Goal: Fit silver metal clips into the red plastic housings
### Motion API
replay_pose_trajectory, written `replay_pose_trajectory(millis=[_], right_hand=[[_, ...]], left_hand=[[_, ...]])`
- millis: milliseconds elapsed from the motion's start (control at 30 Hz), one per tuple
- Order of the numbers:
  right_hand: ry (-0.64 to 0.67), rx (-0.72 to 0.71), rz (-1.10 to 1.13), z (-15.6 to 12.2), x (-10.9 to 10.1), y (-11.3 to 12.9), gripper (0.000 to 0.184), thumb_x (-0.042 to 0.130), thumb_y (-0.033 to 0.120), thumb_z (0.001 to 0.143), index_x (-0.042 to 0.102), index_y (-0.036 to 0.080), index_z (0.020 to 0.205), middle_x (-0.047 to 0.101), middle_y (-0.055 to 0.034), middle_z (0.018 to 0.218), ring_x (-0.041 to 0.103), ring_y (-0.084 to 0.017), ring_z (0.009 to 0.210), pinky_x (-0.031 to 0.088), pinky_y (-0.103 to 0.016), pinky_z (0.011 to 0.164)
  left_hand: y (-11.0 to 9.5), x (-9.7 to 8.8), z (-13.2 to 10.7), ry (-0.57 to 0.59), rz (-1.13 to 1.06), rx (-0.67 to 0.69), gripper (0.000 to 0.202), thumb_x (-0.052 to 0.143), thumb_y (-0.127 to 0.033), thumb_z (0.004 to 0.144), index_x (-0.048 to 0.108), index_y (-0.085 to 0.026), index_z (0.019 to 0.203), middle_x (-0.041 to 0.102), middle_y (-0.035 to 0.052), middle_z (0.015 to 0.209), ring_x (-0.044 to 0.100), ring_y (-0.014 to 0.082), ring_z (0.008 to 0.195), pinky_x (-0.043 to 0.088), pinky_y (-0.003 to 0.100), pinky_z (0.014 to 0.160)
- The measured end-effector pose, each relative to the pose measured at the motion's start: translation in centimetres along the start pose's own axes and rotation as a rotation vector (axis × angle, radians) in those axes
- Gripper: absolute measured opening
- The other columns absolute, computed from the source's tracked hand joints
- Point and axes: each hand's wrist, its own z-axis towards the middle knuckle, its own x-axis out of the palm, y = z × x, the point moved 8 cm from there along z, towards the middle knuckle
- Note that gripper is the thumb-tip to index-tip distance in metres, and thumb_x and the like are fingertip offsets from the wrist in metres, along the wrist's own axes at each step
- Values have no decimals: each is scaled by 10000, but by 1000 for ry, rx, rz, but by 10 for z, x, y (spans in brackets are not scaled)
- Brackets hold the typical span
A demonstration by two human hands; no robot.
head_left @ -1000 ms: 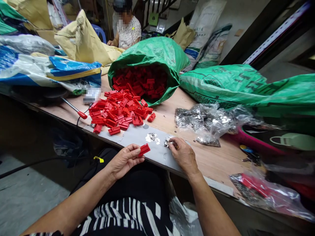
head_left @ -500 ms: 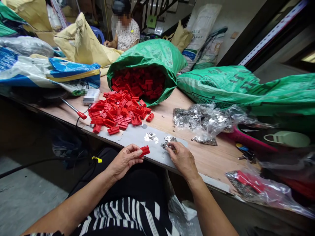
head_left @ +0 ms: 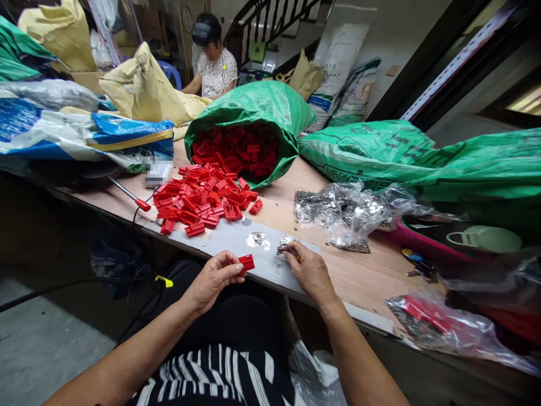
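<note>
In the head view my left hand (head_left: 216, 282) pinches a red plastic part (head_left: 245, 263) between thumb and fingers, just over the table's front edge. My right hand (head_left: 310, 273) is at a small heap of thin metal pieces (head_left: 288, 241), its thumb and fingertips drawn together on some of them; how many is too small to tell. A yellowish bit shows between its fingers, its kind unclear. Left of that heap, a second cluster of shiny metal pieces (head_left: 257, 239) lies on the grey sheet (head_left: 228, 239). A large pile of red plastic parts (head_left: 203, 197) lies beyond my left hand.
A green sack (head_left: 262, 104) spills red parts onto the table. Clear bags of metal pieces (head_left: 346, 211) lie to the right, near a pink tray (head_left: 416, 242). A red-tipped lever (head_left: 141, 204) juts out at left. Another person (head_left: 215, 67) sits across the table.
The camera view has shifted slightly. My left hand still holds the red part, and my right fingertips remain at the metal heap with only a slight movement.
</note>
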Motion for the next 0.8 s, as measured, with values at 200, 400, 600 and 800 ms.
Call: replay_pose_trajectory(millis=[200, 400, 600, 800], right_hand=[[60, -74, -33, 4, 11, 8, 143, 465, 200, 856, 599, 229, 898, 676, -36, 939, 622, -189, 851, 443, -294, 726], [45, -50, -20, 15, 12, 4, 137, 465, 244, 865, 596, 219, 892, 677, -46, 913, 622, -190, 814, 448, -303, 719], [-32, 65, 121, 16, -2, -5, 154, 517, 315, 861, 622, 219, 921, 709, -35, 889, 647, -193, 786, 453, -301, 716], [19, -12, 308, -2, 5, 29, 140, 555, 328, 866, 623, 211, 903, 685, -31, 856, 609, -167, 744, 444, -265, 678]], left_hand=[[-2, 4, -2, 10, 51, 3, 182, 697, -267, 761, 553, -157, 771, 665, 40, 854, 614, 144, 809, 490, 278, 762], [-5, -6, 5, -7, 188, 93, 164, 676, -279, 767, 558, -167, 785, 642, 26, 831, 599, 160, 837, 473, 269, 747], [-18, -10, 6, -11, 492, 309, 85, 632, -244, 801, 600, -174, 837, 614, 33, 973, 599, 148, 879, 460, 240, 767], [-33, -10, -3, -95, 742, 547, 184, 661, -271, 797, 588, -199, 950, 636, 31, 936, 630, 156, 838, 493, 264, 774]])
